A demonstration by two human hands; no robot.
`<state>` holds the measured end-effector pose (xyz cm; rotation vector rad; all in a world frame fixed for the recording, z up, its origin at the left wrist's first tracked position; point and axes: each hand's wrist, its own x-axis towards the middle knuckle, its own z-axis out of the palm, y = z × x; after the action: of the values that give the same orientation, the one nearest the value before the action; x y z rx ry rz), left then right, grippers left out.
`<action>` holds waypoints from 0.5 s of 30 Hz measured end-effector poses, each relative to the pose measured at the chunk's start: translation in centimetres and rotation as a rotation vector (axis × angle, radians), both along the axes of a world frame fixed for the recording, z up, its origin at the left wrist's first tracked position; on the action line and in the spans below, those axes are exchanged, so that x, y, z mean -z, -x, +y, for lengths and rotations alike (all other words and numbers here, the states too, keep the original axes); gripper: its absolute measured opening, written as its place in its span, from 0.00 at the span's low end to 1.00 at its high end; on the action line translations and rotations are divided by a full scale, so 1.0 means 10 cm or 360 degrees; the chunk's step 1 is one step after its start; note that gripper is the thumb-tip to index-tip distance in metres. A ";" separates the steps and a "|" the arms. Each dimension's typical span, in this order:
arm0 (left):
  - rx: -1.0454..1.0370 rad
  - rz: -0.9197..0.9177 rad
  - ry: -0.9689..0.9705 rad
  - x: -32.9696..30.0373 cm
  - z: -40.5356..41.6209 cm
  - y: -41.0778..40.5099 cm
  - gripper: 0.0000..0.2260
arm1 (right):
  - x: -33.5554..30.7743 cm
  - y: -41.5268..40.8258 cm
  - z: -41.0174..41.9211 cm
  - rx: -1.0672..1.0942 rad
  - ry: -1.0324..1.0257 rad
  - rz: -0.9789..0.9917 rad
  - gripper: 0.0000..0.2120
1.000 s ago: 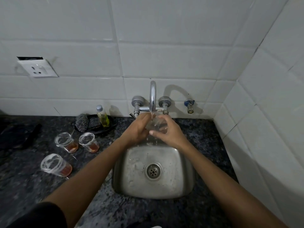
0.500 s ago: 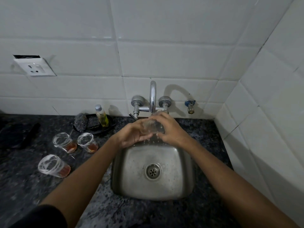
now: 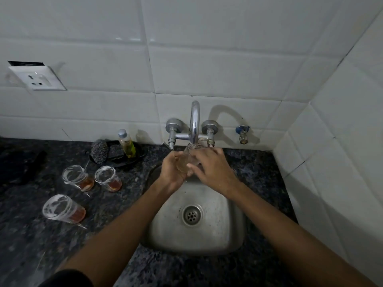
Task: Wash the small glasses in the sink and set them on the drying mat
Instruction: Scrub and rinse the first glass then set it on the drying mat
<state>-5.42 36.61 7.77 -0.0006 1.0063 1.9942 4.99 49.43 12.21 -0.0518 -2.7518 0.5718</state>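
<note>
A small clear glass (image 3: 186,161) is held under the chrome tap spout (image 3: 194,123), over the back of the steel sink (image 3: 232,230). My left hand (image 3: 172,170) grips its left side and my right hand (image 3: 209,164) wraps its right side. Water falls into its mouth. Three more small glasses with brownish dregs stand on the dark counter at the left: one (image 3: 77,178), another (image 3: 107,178) and the nearest (image 3: 63,208). A dark cloth or mat (image 3: 19,164) lies at the far left, hard to make out.
A black dish (image 3: 118,160) holds a steel scrubber (image 3: 99,151) and a small bottle of yellow liquid (image 3: 127,143) behind the glasses. A wall socket (image 3: 37,78) is at upper left. White tiled walls close in behind and on the right.
The glass has tipped from lying sideways and draining to mouth-up under the spout. Both hands stayed at the tap, shifting slightly around it.
</note>
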 end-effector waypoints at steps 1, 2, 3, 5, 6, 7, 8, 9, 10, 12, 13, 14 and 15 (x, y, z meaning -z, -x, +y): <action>0.0004 0.0006 -0.0014 -0.02 0.02 0.01 0.17 | -0.02 0.02 0.01 -0.0080 -0.0045 -0.0132 0.15; 0.0007 -0.0003 -0.0041 -0.05 0.03 0.01 0.19 | -0.04 0.06 0.02 -0.0154 -0.0034 -0.0297 0.13; -0.0005 -0.0016 -0.0050 -0.04 0.05 0.01 0.20 | -0.09 0.10 0.03 -0.0207 -0.0039 -0.0439 0.11; -0.0033 -0.0080 -0.0004 0.00 0.10 0.03 0.19 | -0.19 0.17 0.08 -0.0323 -0.0197 -0.0599 0.08; 0.0015 -0.0080 0.0095 -0.02 0.11 0.04 0.18 | -0.24 0.19 0.11 -0.0395 -0.0308 -0.0607 0.06; 0.0108 -0.0042 0.0256 -0.01 0.12 0.09 0.18 | -0.29 0.20 0.14 -0.0513 -0.0466 -0.0522 0.07; 0.0229 -0.0008 0.0405 -0.02 0.12 0.11 0.18 | -0.31 0.21 0.17 -0.0641 -0.0628 -0.0414 0.08; 0.0322 0.0021 0.0486 -0.01 0.13 0.15 0.17 | -0.33 0.21 0.20 -0.0724 -0.0721 -0.0366 0.09; 0.0337 0.0016 0.0505 -0.02 0.14 0.16 0.15 | -0.33 0.21 0.21 -0.0759 -0.0742 -0.0368 0.10; 0.0183 -0.0074 0.0469 0.01 0.18 0.18 0.15 | -0.32 0.21 0.17 -0.0604 -0.0616 -0.0537 0.11; 0.0101 -0.0132 0.0433 0.03 0.20 0.18 0.17 | -0.29 0.24 0.16 -0.0492 -0.0577 -0.0636 0.12; 0.0052 -0.0183 0.0392 0.04 0.21 0.16 0.19 | -0.24 0.28 0.16 -0.0408 -0.0572 -0.0682 0.14; 0.0034 -0.0213 0.0367 0.08 0.23 0.16 0.20 | -0.21 0.32 0.16 -0.0369 -0.0598 -0.0710 0.15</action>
<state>-7.02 38.88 6.98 -0.2448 1.1375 1.8228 1.82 51.01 14.35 0.2608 -3.2801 0.0900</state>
